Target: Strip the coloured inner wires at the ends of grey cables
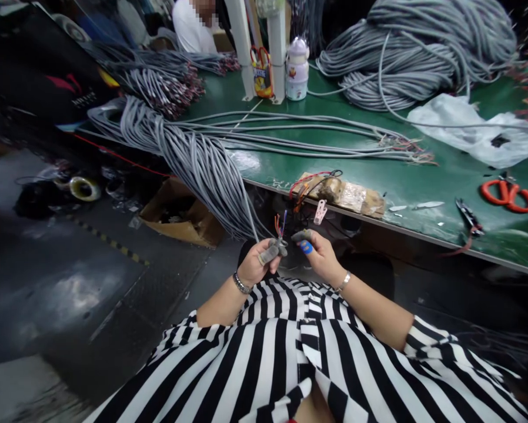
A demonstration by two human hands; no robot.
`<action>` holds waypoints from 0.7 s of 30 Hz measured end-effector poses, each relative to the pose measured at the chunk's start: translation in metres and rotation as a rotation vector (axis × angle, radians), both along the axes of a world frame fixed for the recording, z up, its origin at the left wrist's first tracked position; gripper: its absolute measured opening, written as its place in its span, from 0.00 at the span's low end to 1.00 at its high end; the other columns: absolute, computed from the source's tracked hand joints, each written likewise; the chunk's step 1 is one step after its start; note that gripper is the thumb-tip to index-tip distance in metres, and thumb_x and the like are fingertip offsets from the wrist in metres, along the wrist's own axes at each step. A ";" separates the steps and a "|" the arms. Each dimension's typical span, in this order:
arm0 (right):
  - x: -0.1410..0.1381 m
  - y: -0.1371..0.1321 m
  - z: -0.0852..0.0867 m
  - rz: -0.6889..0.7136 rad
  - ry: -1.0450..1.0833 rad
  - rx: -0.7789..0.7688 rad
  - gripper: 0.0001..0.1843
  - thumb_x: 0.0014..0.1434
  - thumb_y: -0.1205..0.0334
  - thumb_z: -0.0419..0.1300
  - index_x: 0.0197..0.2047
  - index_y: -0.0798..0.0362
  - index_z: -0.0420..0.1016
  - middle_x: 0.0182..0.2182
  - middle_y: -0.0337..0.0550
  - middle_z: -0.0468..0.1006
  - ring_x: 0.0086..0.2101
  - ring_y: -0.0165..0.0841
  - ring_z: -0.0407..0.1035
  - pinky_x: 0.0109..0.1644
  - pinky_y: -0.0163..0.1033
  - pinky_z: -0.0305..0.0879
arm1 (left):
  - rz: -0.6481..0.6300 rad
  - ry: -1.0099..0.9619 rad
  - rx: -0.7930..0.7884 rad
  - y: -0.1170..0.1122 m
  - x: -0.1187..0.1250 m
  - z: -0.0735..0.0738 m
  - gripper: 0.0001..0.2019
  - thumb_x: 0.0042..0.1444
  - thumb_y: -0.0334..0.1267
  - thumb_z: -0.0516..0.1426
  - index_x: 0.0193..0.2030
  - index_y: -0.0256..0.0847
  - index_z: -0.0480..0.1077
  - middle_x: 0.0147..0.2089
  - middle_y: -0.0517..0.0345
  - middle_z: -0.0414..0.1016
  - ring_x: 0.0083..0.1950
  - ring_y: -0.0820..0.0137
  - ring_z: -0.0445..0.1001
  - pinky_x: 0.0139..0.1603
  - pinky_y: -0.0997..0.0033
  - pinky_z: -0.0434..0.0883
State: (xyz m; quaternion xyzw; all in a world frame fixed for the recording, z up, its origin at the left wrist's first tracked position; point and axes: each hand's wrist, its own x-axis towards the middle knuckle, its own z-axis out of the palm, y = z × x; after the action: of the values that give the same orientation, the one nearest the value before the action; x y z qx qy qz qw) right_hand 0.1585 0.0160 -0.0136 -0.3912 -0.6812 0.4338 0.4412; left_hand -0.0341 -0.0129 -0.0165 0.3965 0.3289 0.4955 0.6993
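My left hand (264,257), with grey covers on its fingers, is closed around the end of a grey cable (251,218). Thin coloured wires (280,224), orange, red and blue-violet among them, fan upward from that grip. Close by on the right, my right hand (319,252) has its thumb and fingers pinched together, with grey finger covers and a blue wrap on one digit. Whatever lies in that pinch is too small to make out. A long bundle of grey cables (189,158) hangs over the table edge beside my left hand.
The green table (281,164) carries a taped wooden block (343,194), a pink clip (320,211), red-handled scissors (508,194), small cutters (469,217), a plastic bag (471,126), a bottle (297,70) and coiled cable (418,53). A cardboard box (180,220) sits below. Another person (193,26) is behind.
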 end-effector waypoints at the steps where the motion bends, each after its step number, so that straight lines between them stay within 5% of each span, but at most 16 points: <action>1: 0.000 -0.002 0.007 0.036 -0.020 0.064 0.17 0.62 0.46 0.56 0.39 0.52 0.75 0.35 0.45 0.75 0.36 0.35 0.68 0.42 0.41 0.65 | 0.013 0.040 0.001 0.000 0.002 -0.003 0.20 0.51 0.52 0.65 0.33 0.34 0.71 0.16 0.65 0.65 0.16 0.80 0.61 0.17 0.80 0.58; 7: 0.002 0.000 0.030 0.088 -0.181 0.101 0.13 0.61 0.56 0.58 0.27 0.53 0.69 0.26 0.40 0.69 0.29 0.31 0.63 0.35 0.38 0.61 | 0.079 0.422 0.117 -0.002 0.007 -0.008 0.17 0.56 0.51 0.62 0.32 0.37 0.69 0.19 0.64 0.69 0.18 0.78 0.65 0.21 0.79 0.64; 13: 0.006 -0.016 0.037 0.356 -0.046 -0.369 0.20 0.60 0.45 0.57 0.28 0.54 0.67 0.23 0.37 0.66 0.24 0.28 0.58 0.30 0.35 0.58 | 0.306 0.774 0.382 -0.004 0.009 0.000 0.06 0.56 0.38 0.61 0.36 0.38 0.75 0.29 0.58 0.77 0.31 0.73 0.74 0.34 0.76 0.70; 15: 0.001 -0.026 0.041 0.401 -0.073 -0.309 0.20 0.60 0.46 0.58 0.27 0.54 0.66 0.23 0.36 0.65 0.25 0.27 0.57 0.31 0.35 0.58 | 0.304 0.767 0.376 -0.001 0.011 0.000 0.05 0.54 0.36 0.61 0.37 0.38 0.76 0.32 0.57 0.79 0.34 0.73 0.75 0.36 0.75 0.71; 21: -0.004 -0.040 0.051 0.640 -0.200 0.041 0.15 0.62 0.59 0.57 0.25 0.54 0.66 0.25 0.37 0.66 0.26 0.27 0.59 0.32 0.34 0.58 | 0.426 0.427 0.030 0.014 0.011 0.002 0.15 0.52 0.46 0.63 0.41 0.38 0.71 0.20 0.67 0.69 0.15 0.80 0.61 0.16 0.81 0.57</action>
State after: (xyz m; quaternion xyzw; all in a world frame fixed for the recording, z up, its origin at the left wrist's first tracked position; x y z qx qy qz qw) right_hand 0.1545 -0.0245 0.0377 -0.1891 -0.8180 0.4962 0.2211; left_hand -0.0229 0.0008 -0.0146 0.4242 0.5370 0.5411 0.4887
